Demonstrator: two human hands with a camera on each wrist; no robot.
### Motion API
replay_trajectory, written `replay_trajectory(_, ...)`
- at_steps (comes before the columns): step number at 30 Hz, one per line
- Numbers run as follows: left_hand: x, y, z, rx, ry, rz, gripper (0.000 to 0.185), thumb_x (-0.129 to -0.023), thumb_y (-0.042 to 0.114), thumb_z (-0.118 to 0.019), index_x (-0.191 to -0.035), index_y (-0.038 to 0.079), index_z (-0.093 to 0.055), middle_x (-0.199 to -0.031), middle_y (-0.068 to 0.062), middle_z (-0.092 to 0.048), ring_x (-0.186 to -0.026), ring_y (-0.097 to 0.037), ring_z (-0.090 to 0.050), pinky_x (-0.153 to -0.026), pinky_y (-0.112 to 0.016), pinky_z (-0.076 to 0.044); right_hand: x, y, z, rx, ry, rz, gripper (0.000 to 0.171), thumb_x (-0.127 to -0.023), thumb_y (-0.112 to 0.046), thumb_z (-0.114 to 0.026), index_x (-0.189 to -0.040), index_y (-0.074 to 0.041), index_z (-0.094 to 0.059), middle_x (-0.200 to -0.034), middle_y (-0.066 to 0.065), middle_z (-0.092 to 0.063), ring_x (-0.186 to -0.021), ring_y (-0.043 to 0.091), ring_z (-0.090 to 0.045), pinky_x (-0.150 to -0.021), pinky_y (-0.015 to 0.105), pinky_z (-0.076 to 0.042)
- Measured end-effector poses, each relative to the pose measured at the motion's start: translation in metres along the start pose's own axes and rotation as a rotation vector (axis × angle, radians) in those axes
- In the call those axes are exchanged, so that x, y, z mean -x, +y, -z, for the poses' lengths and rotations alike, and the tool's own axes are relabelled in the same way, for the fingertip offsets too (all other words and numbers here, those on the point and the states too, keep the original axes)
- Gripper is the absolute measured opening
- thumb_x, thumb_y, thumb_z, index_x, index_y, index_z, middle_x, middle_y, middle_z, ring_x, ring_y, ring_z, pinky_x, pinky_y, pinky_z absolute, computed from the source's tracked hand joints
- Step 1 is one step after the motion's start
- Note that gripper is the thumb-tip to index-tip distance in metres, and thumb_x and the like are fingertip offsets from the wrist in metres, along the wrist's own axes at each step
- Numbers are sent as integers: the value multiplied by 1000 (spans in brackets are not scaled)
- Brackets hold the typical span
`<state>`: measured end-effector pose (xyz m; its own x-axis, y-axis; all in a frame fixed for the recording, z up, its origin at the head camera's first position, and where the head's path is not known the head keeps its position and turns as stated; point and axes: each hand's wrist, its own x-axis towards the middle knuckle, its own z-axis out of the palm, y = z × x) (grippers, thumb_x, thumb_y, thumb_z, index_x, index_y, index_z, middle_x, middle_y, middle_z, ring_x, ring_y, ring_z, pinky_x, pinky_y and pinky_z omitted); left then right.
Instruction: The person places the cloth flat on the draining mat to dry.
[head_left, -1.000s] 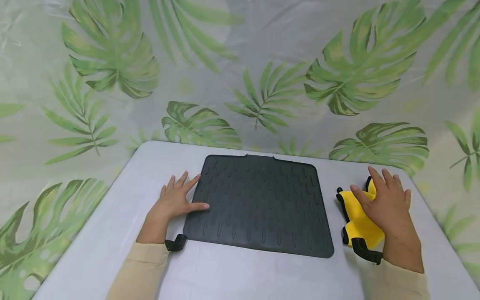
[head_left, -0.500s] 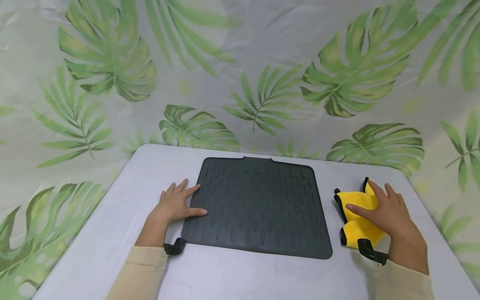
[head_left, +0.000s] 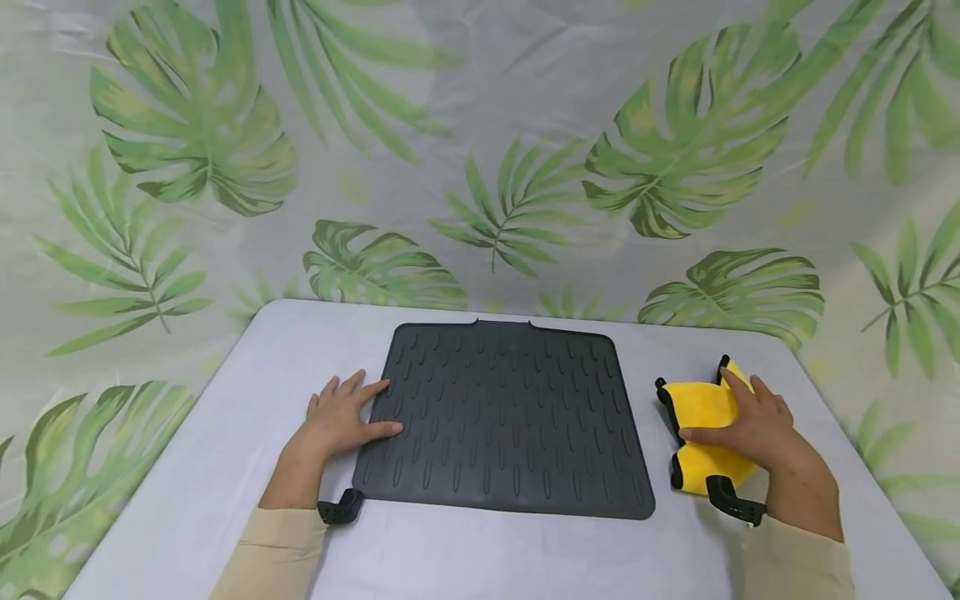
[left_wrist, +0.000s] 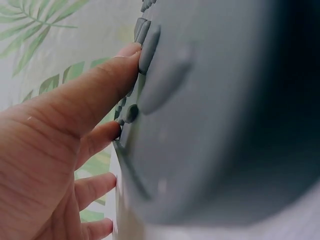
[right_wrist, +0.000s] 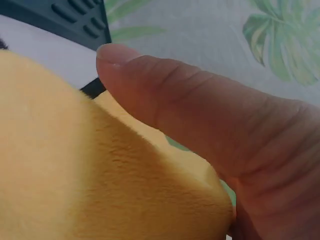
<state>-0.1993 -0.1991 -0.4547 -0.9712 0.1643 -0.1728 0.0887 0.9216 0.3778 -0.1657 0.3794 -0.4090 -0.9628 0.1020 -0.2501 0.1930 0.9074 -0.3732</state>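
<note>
- Yellow cloth, edged in black, is lying on the right part of the grey tabletop, just beside the right edge of the dark ribbed mat but not touching it.
- I am resting my right hand on top of that cloth, covering its right half; the left half is showing bare beyond my fingertips.
- My right fingers are lying fairly straight over the cloth's far edge, while my thumb is reaching across its middle, pointing toward the mat.
- In the right wrist view my thumb is lying flat against the fuzzy yellow cloth, pressing down on it rather than pinching it; a corner of the mat is showing beyond.
- I am laying my left hand flat at the mat's left edge, well apart from the cloth, with the whole mat between the two.
- My left fingers are spread, with the forefinger and thumb lying on the mat's ribbed surface and the rest of the hand on the tabletop.
- In the left wrist view my fingertips are touching the mat's raised ribs, close and blurred.
- Black wrist straps are sitting at both cream sleeves.
- Behind the tabletop a leaf-print backdrop is hanging.
</note>
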Motion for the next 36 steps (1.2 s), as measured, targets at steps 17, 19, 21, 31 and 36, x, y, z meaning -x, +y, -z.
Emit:
replay_trajectory(17, 5, 5, 4, 10, 1, 16, 89, -83, 64, -74, -155, 21, -45, -167, -24, -25, -151, -60, -13, -116, -79, -12, -15, 7, -19, 31, -49, 8, 139, -68, -56, -90, -161, 2, -5, -152, 47, -19, -128, 71, -26, -103, 81, -30)
replay_trajectory(19, 4, 5, 3, 9, 0, 16, 89, -83, 65, -74, -155, 21, -45, -167, -24, -25, -151, -60, -13, -116, -79, -12, -16, 7, -18, 34, -75, -9, 133, -71, -53, -89, -161, 1, -8, -150, 47, -24, -126, 68, -32, -101, 79, -36)
replay_trajectory(21, 3, 6, 3, 11, -2, 14, 90, -83, 65, -74, -155, 21, -45, -167, -24, -25, -151, -60, -13, -116, -79, -12, -17, 7, -16, 29, -98, -24, 126, -74, -49, -88, -161, 0, -11, -148, 47, -27, -124, 68, -35, -99, 78, -39)
replay_trajectory(31, 4, 6, 3, 18, 0, 6, 90, -82, 66, -74, -155, 21, -46, -167, -24, -26, -151, -61, -14, -116, -79, -13, -15, 8, -12, 31, -88, -34, 126, -79, -46, -85, -160, 6, -2, -148, 48, -28, -123, 69, -38, -100, 76, -40)
replay_trajectory(36, 5, 6, 2, 16, 2, 8, 90, -82, 65, -75, -155, 21, -47, -166, -24, -27, -150, -61, -14, -116, -80, -13, -14, 9, -13, 15, -116, -64, 117, -83, -46, -82, -153, 17, -12, -140, 47, -40, -114, 56, -52, -100, 71, -43)
